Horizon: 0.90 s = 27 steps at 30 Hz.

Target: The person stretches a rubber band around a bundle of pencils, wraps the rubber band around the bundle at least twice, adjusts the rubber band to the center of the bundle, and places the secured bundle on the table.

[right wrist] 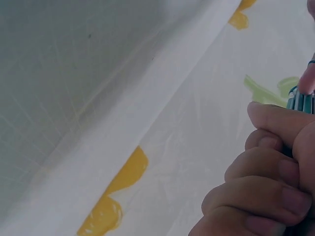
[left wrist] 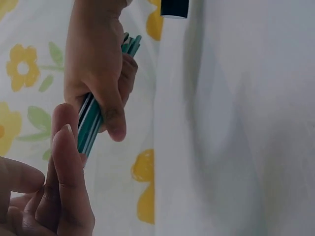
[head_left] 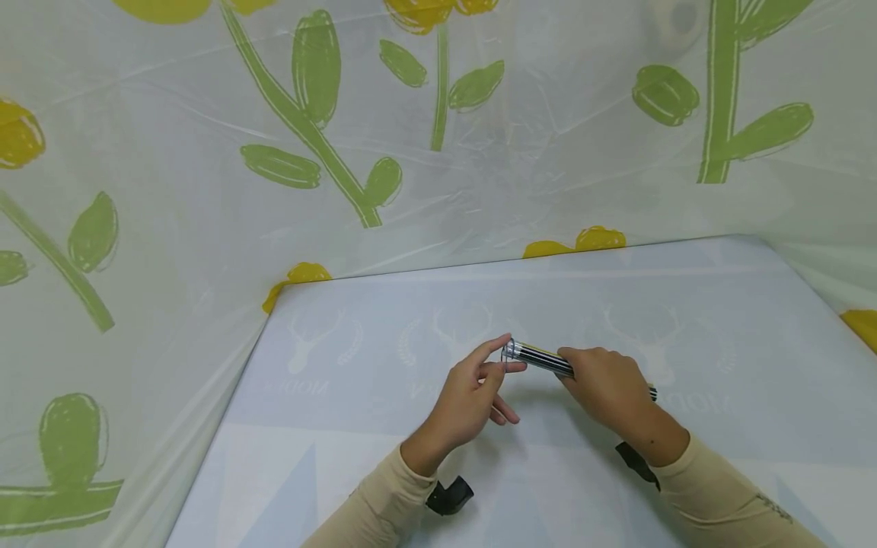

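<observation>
A bundle of striped pencils point(head_left: 544, 359) is held above the table, slanting from upper left to lower right in the head view. My right hand point(head_left: 610, 384) grips its middle with curled fingers; the far ends poke out behind the palm. At the other end, my left hand point(head_left: 473, 392) holds a thin blue rubber band point(right wrist: 311, 62) looped over its fingers and around the pencil tips. In the left wrist view, the left fingers point(left wrist: 71, 172) reach up beside the teal-looking pencils point(left wrist: 88, 129), partly hiding them. The right wrist view shows the right hand point(right wrist: 266, 182) wrapped firmly around the bundle.
Below the hands spreads a table with a pale printed cover point(head_left: 384, 327). A translucent sheet with green and yellow flowers point(head_left: 493, 183) hangs behind the table and along its sides. Black wrist mounts point(head_left: 449, 496) sit under both sleeves.
</observation>
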### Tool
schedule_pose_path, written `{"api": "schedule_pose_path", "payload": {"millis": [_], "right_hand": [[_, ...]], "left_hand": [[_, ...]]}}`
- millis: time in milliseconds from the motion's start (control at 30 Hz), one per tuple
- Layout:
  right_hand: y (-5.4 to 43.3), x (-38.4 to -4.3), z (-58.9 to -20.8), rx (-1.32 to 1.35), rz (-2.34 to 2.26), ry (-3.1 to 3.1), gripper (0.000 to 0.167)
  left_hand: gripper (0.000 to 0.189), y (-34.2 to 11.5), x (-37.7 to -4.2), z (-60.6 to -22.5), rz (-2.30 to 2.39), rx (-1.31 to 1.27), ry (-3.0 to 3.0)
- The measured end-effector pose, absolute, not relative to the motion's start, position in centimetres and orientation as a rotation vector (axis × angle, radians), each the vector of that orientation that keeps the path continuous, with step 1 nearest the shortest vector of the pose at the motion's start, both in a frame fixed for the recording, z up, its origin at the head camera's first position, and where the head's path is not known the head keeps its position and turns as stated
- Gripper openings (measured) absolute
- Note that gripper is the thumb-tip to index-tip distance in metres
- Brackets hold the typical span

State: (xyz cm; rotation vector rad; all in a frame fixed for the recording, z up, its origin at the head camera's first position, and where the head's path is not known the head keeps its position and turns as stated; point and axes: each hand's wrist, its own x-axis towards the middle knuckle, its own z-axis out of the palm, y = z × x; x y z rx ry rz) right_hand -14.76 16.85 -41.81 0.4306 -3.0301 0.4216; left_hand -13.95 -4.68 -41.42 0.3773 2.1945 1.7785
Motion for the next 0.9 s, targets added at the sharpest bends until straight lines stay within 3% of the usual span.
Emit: {"api": "schedule_pose_path", "payload": {"millis": [400,900], "right_hand": [[16.4,-14.6,-41.7,0.495,0.525,-3.07,0.019],[16.5,-14.7,-41.6,0.501,0.511,-3.033,0.013]], "left_hand": [[0.041,-4.8,-14.2,-42.2,1.791,0.498,2.15],[0.032,-5.2,-15.1,-42.4,1.913,0.392,2.047]]}}
